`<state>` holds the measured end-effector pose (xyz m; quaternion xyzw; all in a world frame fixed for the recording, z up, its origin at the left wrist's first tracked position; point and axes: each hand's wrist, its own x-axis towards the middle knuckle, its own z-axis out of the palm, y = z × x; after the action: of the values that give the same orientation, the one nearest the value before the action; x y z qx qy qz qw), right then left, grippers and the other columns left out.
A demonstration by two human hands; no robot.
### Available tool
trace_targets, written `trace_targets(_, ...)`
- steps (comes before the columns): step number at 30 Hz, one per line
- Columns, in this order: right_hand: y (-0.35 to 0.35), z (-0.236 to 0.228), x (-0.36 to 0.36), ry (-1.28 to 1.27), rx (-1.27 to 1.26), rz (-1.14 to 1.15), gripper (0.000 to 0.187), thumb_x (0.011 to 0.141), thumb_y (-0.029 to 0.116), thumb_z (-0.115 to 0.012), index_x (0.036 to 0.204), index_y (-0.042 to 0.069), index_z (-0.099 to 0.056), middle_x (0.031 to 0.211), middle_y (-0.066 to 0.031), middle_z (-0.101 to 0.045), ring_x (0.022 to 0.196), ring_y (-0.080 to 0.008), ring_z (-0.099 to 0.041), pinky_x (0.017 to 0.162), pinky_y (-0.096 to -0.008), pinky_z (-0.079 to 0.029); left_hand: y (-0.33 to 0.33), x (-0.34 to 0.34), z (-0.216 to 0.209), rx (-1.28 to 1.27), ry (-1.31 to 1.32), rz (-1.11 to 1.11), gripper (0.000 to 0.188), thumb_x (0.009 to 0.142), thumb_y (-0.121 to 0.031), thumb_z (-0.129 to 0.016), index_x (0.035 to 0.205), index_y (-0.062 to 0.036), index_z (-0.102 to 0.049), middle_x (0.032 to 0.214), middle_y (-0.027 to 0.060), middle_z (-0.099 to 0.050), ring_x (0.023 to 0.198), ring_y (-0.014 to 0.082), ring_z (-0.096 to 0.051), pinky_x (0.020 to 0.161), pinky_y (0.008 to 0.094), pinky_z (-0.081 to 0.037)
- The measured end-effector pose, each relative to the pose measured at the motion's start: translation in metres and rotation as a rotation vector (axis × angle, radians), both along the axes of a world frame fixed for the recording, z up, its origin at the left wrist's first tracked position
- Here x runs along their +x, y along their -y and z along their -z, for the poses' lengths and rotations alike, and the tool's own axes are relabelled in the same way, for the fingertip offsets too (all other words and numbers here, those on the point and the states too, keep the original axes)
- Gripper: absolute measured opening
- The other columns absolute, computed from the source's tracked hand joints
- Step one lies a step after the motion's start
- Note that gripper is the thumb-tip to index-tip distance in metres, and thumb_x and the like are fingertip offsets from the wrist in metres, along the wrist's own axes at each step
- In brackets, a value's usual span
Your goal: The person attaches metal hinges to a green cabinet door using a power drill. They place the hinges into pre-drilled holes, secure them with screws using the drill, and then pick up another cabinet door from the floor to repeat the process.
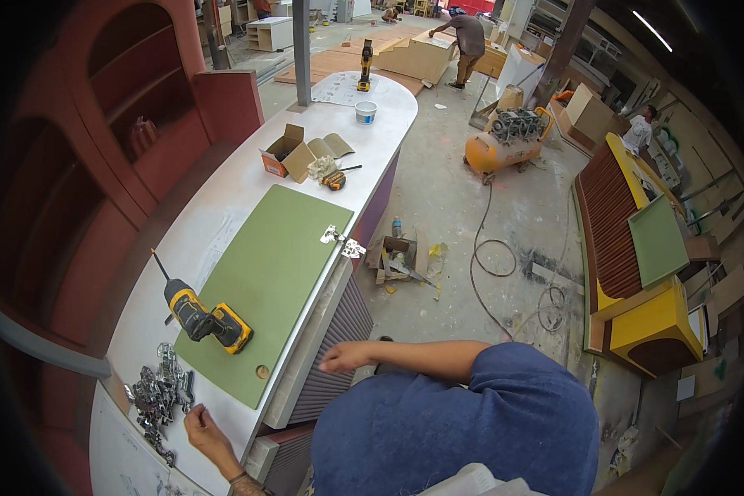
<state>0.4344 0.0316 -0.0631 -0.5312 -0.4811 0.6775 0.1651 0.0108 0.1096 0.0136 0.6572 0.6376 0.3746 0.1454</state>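
Note:
My left hand [207,431] is at the near end of a white counter [240,405], fingers bent together against the edge of a pile of metal cabinet hinges [153,393]. Whether a hinge is between the fingertips is hidden. My right hand [345,357] hangs in front of the counter by grey ribbed panelling [331,343], fingers curled and nothing seen in them. On the counter lies a green door panel [260,264] with a round hole [261,372] near one corner. Two hinges [343,241] sit at its far right corner. A yellow and black cordless drill [202,318] rests on the panel.
Farther along the counter are an open box [288,153], a screwdriver [337,178], a white tub [365,112] and another power tool [365,66]. Red arched shelving [140,91] lines the left. An orange compressor [504,149] and its hose [475,256] occupy the floor. Two people work farther off.

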Motion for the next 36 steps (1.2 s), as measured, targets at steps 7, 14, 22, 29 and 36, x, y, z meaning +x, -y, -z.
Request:
trace_targets(7, -0.058, -0.033, -0.104, -0.701, -0.554, 0.233, 0.063, 0.109, 0.052, -0.049, 0.139, -0.003, -0.053, 0.133, -0.023, -0.062, 0.126, -0.0346, -0.061, 0.108, -0.0439, -0.051, 0.048, 0.147, -0.045, 0.003, 0.21, 0.352, 0.013, 0.091, 0.006, -0.065, 0.102, 0.0012, -0.07, 0.099, 0.0144, -0.07, 0.091, 0.0274, -0.068, 0.083, 0.0353, -0.055)
trace_targets(14, -0.046, -0.025, -0.112, -0.68, -0.583, 0.55, 0.037, 0.111, 0.041, -0.047, 0.108, 0.006, -0.061, 0.098, -0.0045, -0.062, 0.086, -0.0165, -0.062, 0.083, -0.0347, -0.057, 0.065, 0.154, -0.043, -0.063, 0.165, 0.456, 0.015, 0.094, 0.001, -0.066, 0.108, 0.0012, -0.072, 0.103, 0.0155, -0.072, 0.09, 0.0283, -0.072, 0.079, 0.0349, -0.056)
trace_targets(22, -0.023, -0.025, -0.068, -0.6, -0.427, 0.615, 0.019, 0.104, 0.009, -0.049, 0.116, 0.0, -0.061, 0.091, -0.0064, -0.063, 0.082, -0.0153, -0.062, 0.074, -0.0301, -0.054, 0.033, 0.103, -0.026, -0.152, 0.33, 0.23, 0.025, 0.099, -0.007, -0.065, 0.121, 0.0039, -0.068, 0.11, 0.0133, -0.071, 0.096, 0.0208, -0.07, 0.085, 0.0331, -0.057)
trace_targets(29, 0.003, -0.058, -0.03, -0.712, -0.296, 0.605, 0.023, 0.104, 0.0, -0.051, 0.127, -0.003, -0.053, 0.117, -0.0191, -0.068, 0.101, -0.0237, -0.07, 0.094, -0.0365, -0.059, -0.031, 0.134, -0.044, -0.076, 0.456, 0.287, 0.067, 0.096, -0.008, -0.07, 0.155, -0.0003, -0.038, 0.144, 0.0212, -0.053, 0.131, 0.0269, -0.056, 0.109, 0.0418, -0.047)
trace_targets(36, 0.021, -0.066, -0.009, -0.764, -0.226, 0.666, 0.021, 0.103, 0.006, -0.064, 0.121, 0.0, -0.057, 0.121, -0.0206, -0.069, 0.103, -0.0229, -0.072, 0.093, -0.0346, -0.061, -0.093, 0.173, -0.034, -0.173, 0.606, 0.372, 0.051, 0.097, -0.012, -0.074, 0.137, 0.0076, -0.05, 0.131, 0.0167, -0.06, 0.118, 0.0216, -0.061, 0.103, 0.0347, -0.049)
